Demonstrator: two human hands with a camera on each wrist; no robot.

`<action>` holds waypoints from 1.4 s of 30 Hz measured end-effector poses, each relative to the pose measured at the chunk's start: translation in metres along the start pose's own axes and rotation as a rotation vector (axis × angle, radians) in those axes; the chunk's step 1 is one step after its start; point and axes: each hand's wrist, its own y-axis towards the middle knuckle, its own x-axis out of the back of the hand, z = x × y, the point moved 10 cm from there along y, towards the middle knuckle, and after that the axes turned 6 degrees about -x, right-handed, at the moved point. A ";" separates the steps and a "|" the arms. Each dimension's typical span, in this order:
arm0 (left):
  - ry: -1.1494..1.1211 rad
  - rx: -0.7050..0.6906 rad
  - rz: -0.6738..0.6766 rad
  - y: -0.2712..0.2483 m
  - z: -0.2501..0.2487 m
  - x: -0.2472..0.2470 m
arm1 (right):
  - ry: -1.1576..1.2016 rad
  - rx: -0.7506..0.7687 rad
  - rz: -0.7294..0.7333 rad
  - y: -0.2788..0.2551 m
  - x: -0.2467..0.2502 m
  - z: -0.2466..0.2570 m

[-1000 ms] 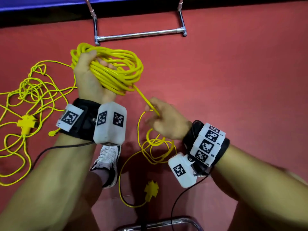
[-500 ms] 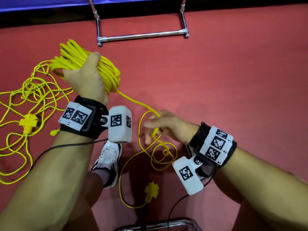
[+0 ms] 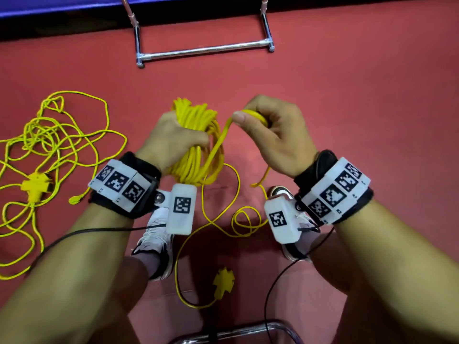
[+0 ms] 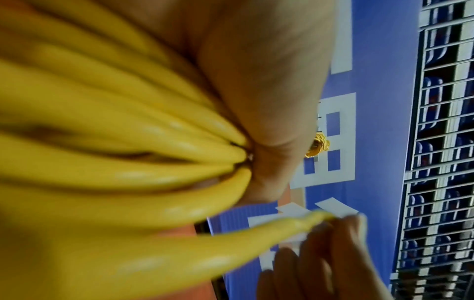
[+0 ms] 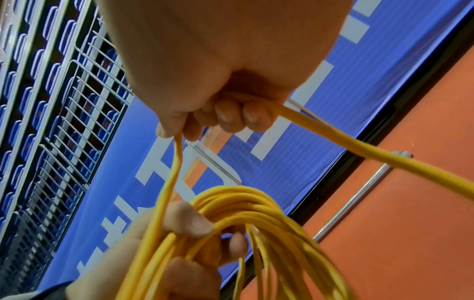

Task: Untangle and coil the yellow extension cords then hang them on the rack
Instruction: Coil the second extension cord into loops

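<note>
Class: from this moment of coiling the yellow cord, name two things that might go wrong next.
1. The slack still on the floor curls into a small loop; pulled up by the right hand, it may kink.
2. The left hand holds a thick coil; a weak grip could spill turns.

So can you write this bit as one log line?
step: coiling | left hand: grips coil | right hand: pinches cord | rack: bare

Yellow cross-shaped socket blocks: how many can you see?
2. One lies in the tangled cord on the floor at left; the other lies between the feet. Others may be hidden.
</note>
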 end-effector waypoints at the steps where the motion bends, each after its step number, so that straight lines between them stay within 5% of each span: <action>1: -0.096 0.035 0.104 -0.005 -0.001 -0.017 | -0.005 0.012 -0.052 0.002 0.006 0.001; 5: -0.460 0.242 0.409 -0.040 -0.015 -0.080 | -0.059 0.021 -0.156 0.007 0.019 0.001; 8: -0.601 0.362 0.504 -0.052 -0.018 -0.101 | -0.050 -0.025 -0.234 0.012 0.033 -0.009; 12: -0.715 0.323 0.593 -0.054 -0.017 -0.107 | -0.118 -0.071 -0.229 0.013 0.036 -0.017; 17: -0.640 0.246 0.564 -0.050 -0.015 -0.098 | -0.259 -0.122 -0.210 0.016 0.043 -0.028; 21: -0.806 0.271 0.585 -0.049 -0.017 -0.088 | -0.394 -0.218 -0.084 0.017 0.038 -0.046; 28: -1.048 0.256 0.594 -0.052 -0.026 -0.082 | 0.139 -0.395 0.234 0.009 0.005 -0.066; 33: -1.427 0.150 0.591 -0.036 -0.041 -0.065 | 0.212 -0.450 0.297 0.003 -0.005 -0.069; 38: -1.629 0.062 0.459 -0.017 -0.045 -0.040 | 0.085 -0.609 0.341 -0.011 -0.028 -0.099; 42: -1.622 0.105 -0.025 0.001 -0.017 -0.005 | -0.216 -0.687 0.579 -0.044 -0.068 -0.131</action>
